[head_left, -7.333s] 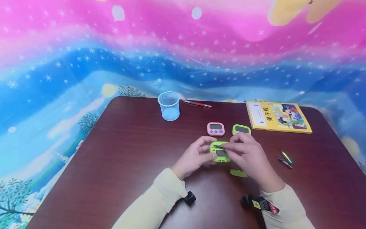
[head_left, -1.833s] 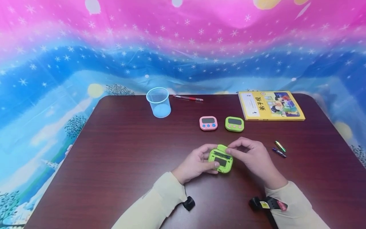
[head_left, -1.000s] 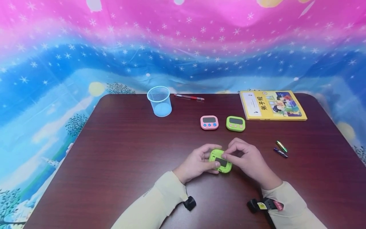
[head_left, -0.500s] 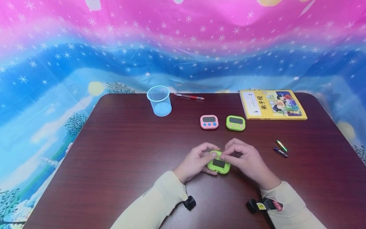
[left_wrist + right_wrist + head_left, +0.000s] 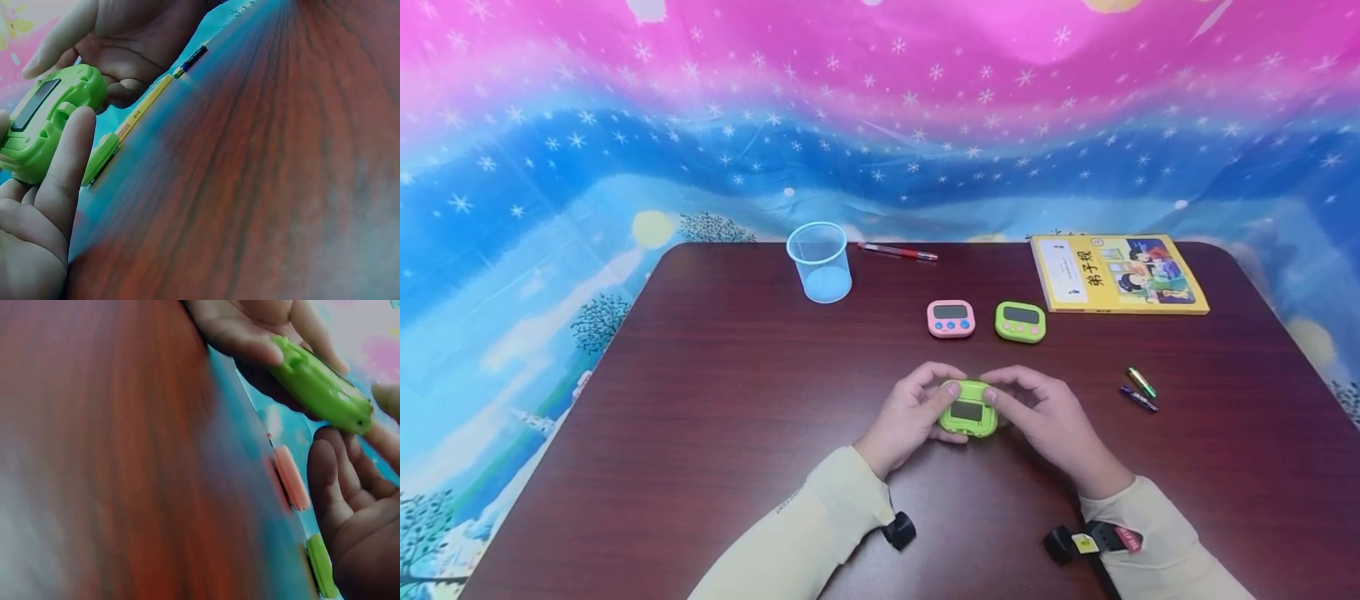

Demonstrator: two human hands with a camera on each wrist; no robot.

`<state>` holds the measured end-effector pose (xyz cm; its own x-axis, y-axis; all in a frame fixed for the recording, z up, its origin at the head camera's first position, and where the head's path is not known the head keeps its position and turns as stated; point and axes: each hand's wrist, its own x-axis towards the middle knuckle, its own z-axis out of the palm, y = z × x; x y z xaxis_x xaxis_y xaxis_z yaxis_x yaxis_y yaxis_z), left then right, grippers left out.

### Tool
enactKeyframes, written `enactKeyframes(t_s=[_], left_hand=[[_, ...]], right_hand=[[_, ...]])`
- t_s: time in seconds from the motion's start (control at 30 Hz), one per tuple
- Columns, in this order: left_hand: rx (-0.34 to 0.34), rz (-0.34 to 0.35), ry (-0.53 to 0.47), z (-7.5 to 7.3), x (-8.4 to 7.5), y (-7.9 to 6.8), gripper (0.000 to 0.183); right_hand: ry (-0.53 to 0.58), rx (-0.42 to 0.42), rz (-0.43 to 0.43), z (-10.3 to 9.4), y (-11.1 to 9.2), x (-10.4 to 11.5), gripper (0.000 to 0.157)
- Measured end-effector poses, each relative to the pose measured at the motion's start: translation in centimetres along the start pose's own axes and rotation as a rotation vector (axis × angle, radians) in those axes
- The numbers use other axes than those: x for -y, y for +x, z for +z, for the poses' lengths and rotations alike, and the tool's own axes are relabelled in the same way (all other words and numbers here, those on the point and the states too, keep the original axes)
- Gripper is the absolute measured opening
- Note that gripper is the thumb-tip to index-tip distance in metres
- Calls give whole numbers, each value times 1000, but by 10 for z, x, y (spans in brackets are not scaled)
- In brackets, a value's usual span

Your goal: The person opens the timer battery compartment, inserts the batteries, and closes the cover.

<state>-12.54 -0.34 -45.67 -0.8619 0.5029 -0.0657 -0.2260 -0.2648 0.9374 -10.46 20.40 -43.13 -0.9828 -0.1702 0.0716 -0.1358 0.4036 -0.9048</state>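
A green digital timer is held back side up between both hands, above the table. My left hand grips its left side, thumb on the back and fingers beneath. My right hand pinches the upper right corner, thumb on the green battery cover and index finger at the far edge. The cover lies over the battery slot, hiding the batteries. In the left wrist view, the timer shows its dark rectangular panel. In the right wrist view, its green edge faces the camera.
A pink timer and a second green timer lie beyond the hands. Two small batteries are to the right. Farther back are a blue mesh pen cup, a red pen and a yellow book.
The battery cover lay on the table earlier while the right hand worked in the open slot. Then the right hand brought it onto the timer, and it covers the batteries now. Left thumb moved up.
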Motion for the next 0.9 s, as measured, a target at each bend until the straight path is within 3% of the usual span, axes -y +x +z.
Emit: enactKeyframes(t_s=[0.17, 0.37, 0.53, 0.9], left_hand=[[0, 19, 6, 0, -1, 0, 26], [-7, 25, 12, 1, -2, 0, 26], [-21, 23, 23, 0, -1, -1, 26], [-26, 16, 31, 0, 0, 1, 31]], right_hand=[[161, 8, 162, 14, -2, 2, 33], [264, -39, 269, 28, -5, 7, 42], [280, -47, 309, 30, -5, 9, 42], [336, -11, 311, 28, -5, 6, 43]])
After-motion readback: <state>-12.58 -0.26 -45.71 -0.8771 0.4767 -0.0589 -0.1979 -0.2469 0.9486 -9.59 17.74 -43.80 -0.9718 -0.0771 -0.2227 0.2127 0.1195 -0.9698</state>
